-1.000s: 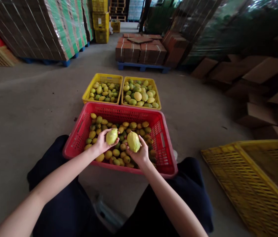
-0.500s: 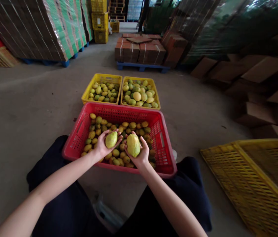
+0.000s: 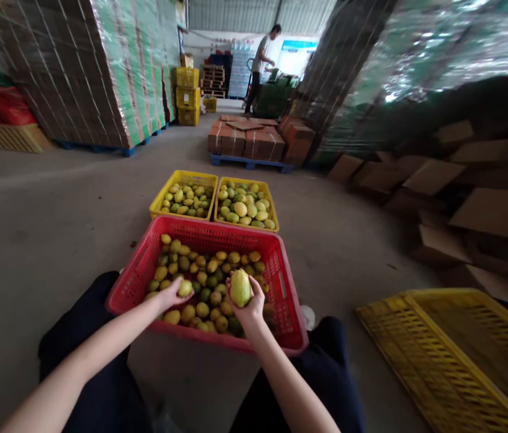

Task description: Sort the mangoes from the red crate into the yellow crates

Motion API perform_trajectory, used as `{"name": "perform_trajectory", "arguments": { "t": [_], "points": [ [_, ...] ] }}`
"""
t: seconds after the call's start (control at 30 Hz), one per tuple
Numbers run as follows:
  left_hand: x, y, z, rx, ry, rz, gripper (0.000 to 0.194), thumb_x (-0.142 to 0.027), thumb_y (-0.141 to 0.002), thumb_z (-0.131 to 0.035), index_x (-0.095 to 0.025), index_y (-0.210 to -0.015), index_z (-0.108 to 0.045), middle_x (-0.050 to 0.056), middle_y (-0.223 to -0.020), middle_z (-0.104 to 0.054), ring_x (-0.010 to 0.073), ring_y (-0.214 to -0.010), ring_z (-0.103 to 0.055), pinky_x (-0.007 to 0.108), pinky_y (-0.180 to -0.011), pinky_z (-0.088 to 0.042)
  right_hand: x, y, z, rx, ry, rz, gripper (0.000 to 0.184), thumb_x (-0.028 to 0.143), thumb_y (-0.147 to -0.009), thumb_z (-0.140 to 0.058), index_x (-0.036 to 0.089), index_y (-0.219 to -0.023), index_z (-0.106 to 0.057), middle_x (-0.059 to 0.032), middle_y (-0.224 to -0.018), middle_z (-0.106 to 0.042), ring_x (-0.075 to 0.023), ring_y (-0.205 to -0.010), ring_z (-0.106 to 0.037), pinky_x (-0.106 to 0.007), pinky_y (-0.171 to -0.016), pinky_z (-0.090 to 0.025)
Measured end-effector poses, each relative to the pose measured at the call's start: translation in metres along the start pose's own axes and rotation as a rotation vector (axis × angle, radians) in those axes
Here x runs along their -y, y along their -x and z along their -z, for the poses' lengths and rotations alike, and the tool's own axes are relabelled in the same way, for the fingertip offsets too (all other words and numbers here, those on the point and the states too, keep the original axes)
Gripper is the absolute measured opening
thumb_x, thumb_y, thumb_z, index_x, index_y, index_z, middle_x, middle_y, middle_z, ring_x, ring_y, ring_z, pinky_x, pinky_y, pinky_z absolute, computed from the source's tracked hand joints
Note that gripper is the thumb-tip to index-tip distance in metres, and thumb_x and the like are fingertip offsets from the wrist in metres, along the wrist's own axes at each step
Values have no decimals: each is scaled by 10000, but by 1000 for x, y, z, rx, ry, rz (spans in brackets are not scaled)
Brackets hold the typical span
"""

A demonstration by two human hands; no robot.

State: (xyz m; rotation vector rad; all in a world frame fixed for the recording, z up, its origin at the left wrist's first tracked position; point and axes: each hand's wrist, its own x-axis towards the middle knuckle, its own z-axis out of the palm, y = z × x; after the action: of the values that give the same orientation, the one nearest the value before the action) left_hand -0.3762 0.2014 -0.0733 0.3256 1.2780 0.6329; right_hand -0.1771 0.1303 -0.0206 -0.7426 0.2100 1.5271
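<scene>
Low over the left part of the red basket [image 3: 287, 282], my left hand [image 3: 171, 296] is closed around a small yellow-green lemon [image 3: 184, 288]. My right hand [image 3: 250, 308] holds a larger, ribbed, pale yellow-green lemon [image 3: 240, 288] above the basket's right half, with fingers curled about its sides. Beneath both hands lie many loose lemons [image 3: 202, 309], some yellow and some greener. The basket sits between my knees, and red floor of it shows in a gap among the fruit.
Two yellow crates [image 3: 160, 198] of lemons stand just beyond the basket. At right is another yellow crate [image 3: 409, 337], with cardboard boxes [image 3: 497, 210] piled behind it. Bundled cartons [image 3: 247, 141] rest on a blue pallet [image 3: 249, 162]. A person [image 3: 260, 66] stands farther back.
My left hand has moved left and lower with its lemon, away from my right hand. The right hand still holds the larger lemon. My view has tilted up, showing the person in back.
</scene>
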Motion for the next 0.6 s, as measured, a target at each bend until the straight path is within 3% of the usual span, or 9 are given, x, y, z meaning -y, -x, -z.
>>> {"name": "perform_trajectory", "arguments": {
  "t": [0.1,0.17,0.23,0.37,0.43,0.5,0.53,0.6],
  "points": [
    [29,0,4,35,-126,56,171,-357,-803,-583,-193,-836,-550,7,-581,-532,202,-509,-567,364,-481,-487,2,1,-1,-40,-15,2,292,253,-768,-546,224,-1048,-624,-44,-798,-731,-198,-687,-691,-311,-595,-562],
    [18,0,-3,61,-179,30,194,-381,-782,-609,-202,-810,-540,7,-576,-536,220,-512,-568,389,-481,-482,4,1,-2,-58,-26,7,295,253,-776,-528,227,-1057,-615,-42,-775,-727,-196,-671,-690,-303,-583,-557],
    [-23,-1,-18,58,-180,-54,227,-410,-817,-571,-188,-854,-539,26,-628,-568,218,-543,-580,390,-519,-499,6,1,-3,-49,-30,14,296,252,-779,-519,237,-1061,-609,-33,-752,-722,-189,-660,-688,-294,-583,-552],
    [-159,2,-63,30,-126,-349,398,-491,-909,-418,-153,-1106,-493,102,-1012,-616,175,-744,-639,313,-698,-517,6,0,-2,-21,-10,-2,295,236,-774,-523,252,-1058,-601,-10,-712,-710,-185,-650,-686,-311,-610,-557],
    [-213,8,-79,-12,-175,-540,416,-487,-921,-376,-177,-1172,-493,134,-1160,-583,177,-847,-649,264,-741,-490,5,-2,0,-44,0,-18,285,239,-775,-527,248,-1051,-600,-10,-704,-706,-193,-656,-687,-331,-616,-562],
    [-235,17,-81,-24,-254,-626,380,-458,-913,-386,-205,-1159,-527,131,-1187,-595,167,-882,-646,233,-751,-474,3,-3,0,-74,19,-17,273,246,-777,-529,243,-1041,-601,-13,-697,-701,-205,-659,-688,-351,-608,-565],
    [-232,21,-75,-19,-315,-638,344,-431,-899,-419,-205,-1114,-563,127,-1145,-624,165,-869,-648,230,-745,-471,2,-4,0,-82,31,-10,271,249,-779,-530,243,-1040,-602,-14,-696,-700,-210,-659,-687,-359,-602,-565],
    [-205,28,-53,18,-474,-608,243,-357,-837,-522,-177,-954,-636,112,-960,-688,177,-797,-657,243,-724,-473,0,-4,-1,-91,48,-4,269,249,-779,-532,244,-1038,-603,-14,-700,-700,-213,-650,-685,-366,-593,-564]
  ]
}}
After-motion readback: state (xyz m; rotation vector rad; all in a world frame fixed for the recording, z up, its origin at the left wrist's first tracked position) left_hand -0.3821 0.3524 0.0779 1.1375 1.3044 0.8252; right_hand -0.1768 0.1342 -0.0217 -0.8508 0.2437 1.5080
